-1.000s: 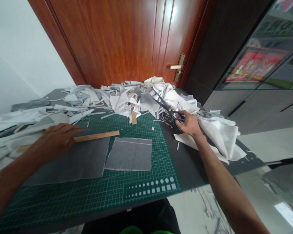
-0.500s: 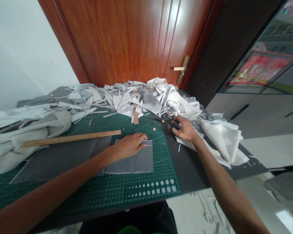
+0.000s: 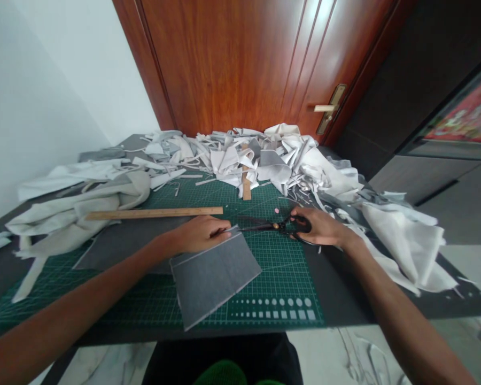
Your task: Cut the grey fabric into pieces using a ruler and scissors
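Observation:
My left hand (image 3: 198,233) pinches the far edge of a small grey fabric piece (image 3: 214,275) and lifts that edge off the green cutting mat (image 3: 264,294); the piece lies turned at an angle. My right hand (image 3: 323,227) grips the handles of black scissors (image 3: 270,225), whose blades point left toward the fabric's raised edge. A larger dark grey fabric sheet (image 3: 120,246) lies flat to the left, under my left forearm. A long wooden ruler (image 3: 154,213) rests just beyond it on the mat.
A heap of white and grey fabric scraps (image 3: 272,160) covers the back and right of the table, with a short wooden stick (image 3: 246,184) in it. Bundled pale cloth (image 3: 76,211) lies at the left. A brown door (image 3: 244,64) stands behind.
My left hand went from the ruler to the small grey piece, then lifted and turned it. My right hand brought the scissors out of the scrap heap down onto the mat beside the fabric.

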Demonstrator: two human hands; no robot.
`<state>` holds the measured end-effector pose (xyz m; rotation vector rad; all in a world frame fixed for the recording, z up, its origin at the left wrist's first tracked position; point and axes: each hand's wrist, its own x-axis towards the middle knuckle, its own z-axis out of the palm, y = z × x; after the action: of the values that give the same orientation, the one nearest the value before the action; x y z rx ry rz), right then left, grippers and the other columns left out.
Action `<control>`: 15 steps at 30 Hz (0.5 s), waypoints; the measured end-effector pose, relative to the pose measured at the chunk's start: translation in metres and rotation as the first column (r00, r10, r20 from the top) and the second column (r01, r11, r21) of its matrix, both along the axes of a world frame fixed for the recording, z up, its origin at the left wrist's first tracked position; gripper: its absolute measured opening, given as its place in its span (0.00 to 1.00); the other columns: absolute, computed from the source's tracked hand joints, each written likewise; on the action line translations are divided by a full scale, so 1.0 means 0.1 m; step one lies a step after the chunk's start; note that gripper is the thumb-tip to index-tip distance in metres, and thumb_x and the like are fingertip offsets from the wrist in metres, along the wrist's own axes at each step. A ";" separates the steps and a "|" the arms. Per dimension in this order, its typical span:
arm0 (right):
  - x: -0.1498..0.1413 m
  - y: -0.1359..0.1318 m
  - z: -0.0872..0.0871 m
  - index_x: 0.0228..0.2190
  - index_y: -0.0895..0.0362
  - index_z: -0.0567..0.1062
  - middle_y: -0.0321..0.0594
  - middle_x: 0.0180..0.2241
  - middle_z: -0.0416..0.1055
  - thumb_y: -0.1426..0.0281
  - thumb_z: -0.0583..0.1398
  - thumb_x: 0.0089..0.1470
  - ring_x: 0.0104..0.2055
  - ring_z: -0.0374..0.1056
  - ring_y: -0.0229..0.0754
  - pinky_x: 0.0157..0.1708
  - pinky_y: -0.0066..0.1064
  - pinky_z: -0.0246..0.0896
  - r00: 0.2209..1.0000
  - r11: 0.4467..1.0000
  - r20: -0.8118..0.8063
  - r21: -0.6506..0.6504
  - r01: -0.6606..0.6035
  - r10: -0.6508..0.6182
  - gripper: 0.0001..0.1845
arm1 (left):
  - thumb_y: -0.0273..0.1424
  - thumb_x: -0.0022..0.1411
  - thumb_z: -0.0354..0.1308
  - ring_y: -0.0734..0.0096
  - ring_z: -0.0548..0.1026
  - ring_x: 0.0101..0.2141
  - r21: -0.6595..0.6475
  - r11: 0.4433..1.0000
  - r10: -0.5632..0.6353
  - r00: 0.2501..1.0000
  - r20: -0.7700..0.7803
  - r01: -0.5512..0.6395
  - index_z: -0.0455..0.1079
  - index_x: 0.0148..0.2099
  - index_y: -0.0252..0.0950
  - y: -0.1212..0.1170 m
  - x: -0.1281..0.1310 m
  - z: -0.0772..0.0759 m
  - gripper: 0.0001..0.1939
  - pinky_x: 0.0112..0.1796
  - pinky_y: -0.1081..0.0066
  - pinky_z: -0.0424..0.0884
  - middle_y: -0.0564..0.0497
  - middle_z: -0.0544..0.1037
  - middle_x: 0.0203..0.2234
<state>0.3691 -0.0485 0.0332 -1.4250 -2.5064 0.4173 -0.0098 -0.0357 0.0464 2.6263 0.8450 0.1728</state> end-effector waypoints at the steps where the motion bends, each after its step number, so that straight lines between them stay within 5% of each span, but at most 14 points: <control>1: -0.01 -0.02 0.02 0.44 0.54 0.71 0.44 0.41 0.77 0.59 0.64 0.50 0.40 0.72 0.47 0.40 0.36 0.63 0.999 1.000 0.046 -0.024 0.014 -0.013 0.21 | 0.39 0.75 0.46 0.70 0.70 0.27 0.017 1.000 0.016 1.000 0.017 -0.016 0.66 0.33 0.37 -0.02 -0.01 -0.03 0.19 0.30 0.70 0.56 0.53 0.73 0.26; 9: 0.06 -0.07 0.15 0.40 0.53 0.74 0.41 0.35 0.78 0.57 0.61 0.52 0.35 0.73 0.46 0.32 0.33 0.60 0.988 0.972 0.144 -0.222 0.083 -0.051 0.17 | 0.36 0.72 0.54 0.70 0.73 0.32 0.002 0.995 0.092 0.973 0.212 -0.095 0.74 0.42 0.37 -0.02 0.05 -0.18 0.10 0.35 0.70 0.62 0.52 0.78 0.32; 15: -0.01 -0.08 0.18 0.33 0.52 0.72 0.36 0.29 0.75 0.63 0.63 0.50 0.30 0.70 0.42 0.28 0.31 0.57 0.987 0.976 0.146 -0.215 -0.029 0.062 0.08 | 0.38 0.75 0.51 0.67 0.74 0.37 0.024 0.998 -0.059 0.971 0.232 0.055 0.75 0.40 0.38 0.09 0.15 -0.16 0.14 0.44 0.66 0.63 0.50 0.81 0.36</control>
<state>0.3684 -0.0567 0.0517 -1.5308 -2.6884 0.6253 0.0055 -0.0269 0.0307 2.5776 0.6897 0.4644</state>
